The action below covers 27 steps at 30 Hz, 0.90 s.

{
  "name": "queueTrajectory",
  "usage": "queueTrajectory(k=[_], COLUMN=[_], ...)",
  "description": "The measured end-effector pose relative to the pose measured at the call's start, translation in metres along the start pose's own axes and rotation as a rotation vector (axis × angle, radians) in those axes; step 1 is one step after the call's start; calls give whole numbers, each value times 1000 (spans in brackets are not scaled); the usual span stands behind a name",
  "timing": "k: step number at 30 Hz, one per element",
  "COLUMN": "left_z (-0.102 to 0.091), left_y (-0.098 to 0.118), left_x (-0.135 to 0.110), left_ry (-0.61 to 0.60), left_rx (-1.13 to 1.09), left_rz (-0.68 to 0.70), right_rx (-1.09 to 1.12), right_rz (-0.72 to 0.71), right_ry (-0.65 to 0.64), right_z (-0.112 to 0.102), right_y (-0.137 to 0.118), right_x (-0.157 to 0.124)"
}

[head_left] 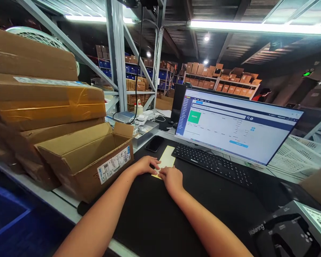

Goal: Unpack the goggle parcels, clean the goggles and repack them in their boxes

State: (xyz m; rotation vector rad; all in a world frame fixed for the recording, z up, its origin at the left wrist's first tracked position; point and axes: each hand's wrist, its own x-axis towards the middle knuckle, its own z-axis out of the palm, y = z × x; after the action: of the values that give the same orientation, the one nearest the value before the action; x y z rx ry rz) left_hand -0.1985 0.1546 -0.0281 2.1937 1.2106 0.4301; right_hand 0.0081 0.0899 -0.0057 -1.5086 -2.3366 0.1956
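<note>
A white, yellow-edged sheet of label paper (pixel 168 156) lies on the black desk mat in front of the keyboard. My left hand (pixel 146 165) comes from the left to its near end, thumb and forefinger curved together at the paper's edge. Across from it, my right hand (pixel 173 179) has its fingers closed on the same near end. Both sets of fingertips nearly meet there, and they partly hide that end of the paper. Beyond my left hand lies a black smartphone (pixel 154 144).
An open cardboard box (pixel 91 167) with a shipping label stands at left, beside stacked taped cartons (pixel 45 100). A black keyboard (pixel 211 164) sits below a lit monitor (pixel 235 125). A printed dark box (pixel 289 232) occupies the near right; white baskets (pixel 296 153) stand behind.
</note>
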Motion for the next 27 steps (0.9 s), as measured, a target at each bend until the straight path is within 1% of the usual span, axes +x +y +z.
queueTrajectory(k=[12, 22, 24, 27], left_z=[-1, -5, -6, -7], left_y=[2, 5, 7, 19], left_x=[0, 2, 1, 0], left_ry=[17, -1, 7, 30], left_rx=[-11, -14, -6, 25], left_rz=[-3, -55, -67, -69], right_rx=[1, -1, -7, -20], right_rz=[-42, -185, -192, -195], right_ry=[13, -14, -7, 7], right_z=[1, 5, 4, 0], right_y=[1, 8, 8, 6], right_x=[-4, -2, -3, -8])
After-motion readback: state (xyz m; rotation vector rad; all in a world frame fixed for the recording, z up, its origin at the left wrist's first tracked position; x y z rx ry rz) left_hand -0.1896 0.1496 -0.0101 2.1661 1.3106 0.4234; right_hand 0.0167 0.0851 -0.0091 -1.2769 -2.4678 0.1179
